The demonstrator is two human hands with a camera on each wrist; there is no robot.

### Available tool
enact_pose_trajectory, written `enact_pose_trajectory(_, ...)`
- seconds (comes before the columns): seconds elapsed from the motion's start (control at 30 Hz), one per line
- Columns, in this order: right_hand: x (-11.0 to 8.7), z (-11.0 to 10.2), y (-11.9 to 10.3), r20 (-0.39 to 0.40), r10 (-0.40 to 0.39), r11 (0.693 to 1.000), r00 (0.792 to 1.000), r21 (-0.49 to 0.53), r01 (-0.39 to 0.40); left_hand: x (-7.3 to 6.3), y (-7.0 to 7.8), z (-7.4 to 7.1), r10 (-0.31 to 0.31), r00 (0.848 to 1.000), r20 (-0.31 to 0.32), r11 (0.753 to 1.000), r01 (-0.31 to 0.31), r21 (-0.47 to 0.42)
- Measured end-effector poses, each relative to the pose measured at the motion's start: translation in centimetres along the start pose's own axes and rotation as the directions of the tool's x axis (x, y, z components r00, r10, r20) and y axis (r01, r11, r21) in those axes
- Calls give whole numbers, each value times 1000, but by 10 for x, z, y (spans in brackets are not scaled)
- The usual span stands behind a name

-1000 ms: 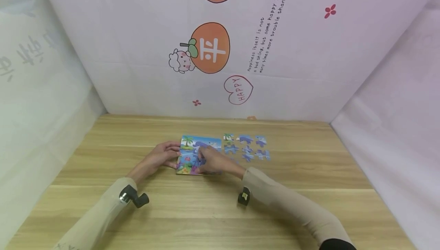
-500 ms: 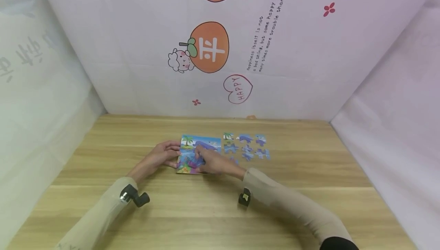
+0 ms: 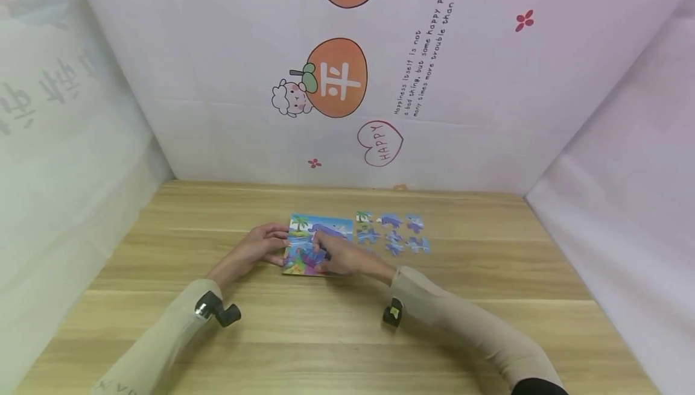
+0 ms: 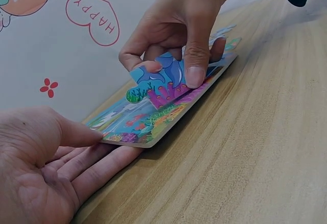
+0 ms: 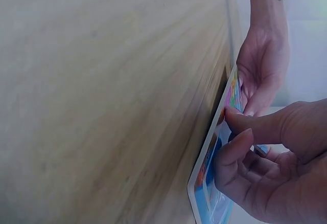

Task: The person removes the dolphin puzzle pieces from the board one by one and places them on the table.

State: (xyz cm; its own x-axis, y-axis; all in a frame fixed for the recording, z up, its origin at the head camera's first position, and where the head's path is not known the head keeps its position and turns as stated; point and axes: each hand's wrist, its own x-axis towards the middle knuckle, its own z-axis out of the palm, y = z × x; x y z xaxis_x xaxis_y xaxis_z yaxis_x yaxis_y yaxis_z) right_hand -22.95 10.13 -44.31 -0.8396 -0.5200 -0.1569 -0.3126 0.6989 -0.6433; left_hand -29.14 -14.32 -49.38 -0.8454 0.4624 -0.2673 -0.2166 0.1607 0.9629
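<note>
A flat puzzle board (image 3: 300,238) with a sea picture lies on the table, tilted up a little at its left side. My left hand (image 3: 255,250) holds its left edge, thumb on top and fingers beneath, as the left wrist view shows. Over the board's lower right part, my right hand (image 3: 344,256) pinches a puzzle piece (image 4: 168,83) with a blue dolphin-like figure and pink coral. The piece is tilted above the board's surface. My right hand covers much of the board in the head view.
Several loose puzzle pieces (image 3: 389,221) lie in rows right of the board on the wooden table (image 3: 304,334). Behind the table hangs a white printed cloth (image 3: 461,142), with more white cloth at both sides.
The head view has shifted slightly. Both hands stay nearly where they were. Under the right fingers, more of a purple and blue piece shows than one second ago.
</note>
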Motion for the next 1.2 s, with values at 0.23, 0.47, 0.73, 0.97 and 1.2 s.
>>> enact_pose_trajectory(0.23,-2,0,0,-14,-50,996,999,71,51,-1,1,2,9,1000,5,1000,-9,5)
enact_pose_trajectory(0.47,-9,-11,8,25,-48,976,999,216,41,0,0,2,3,1000,1,1000,-3,5)
enact_pose_trajectory(0.73,-22,-18,10,37,-16,975,999,224,7,-2,0,3,-2,1000,-11,1000,2,8)
enact_pose_trajectory(0.97,-27,-21,11,36,-27,956,999,294,15,-3,1,2,7,1000,-6,1000,-6,12)
enact_pose_trajectory(1.2,-29,-25,19,13,-37,941,999,337,30,-2,-1,3,5,1000,-12,1000,-4,6)
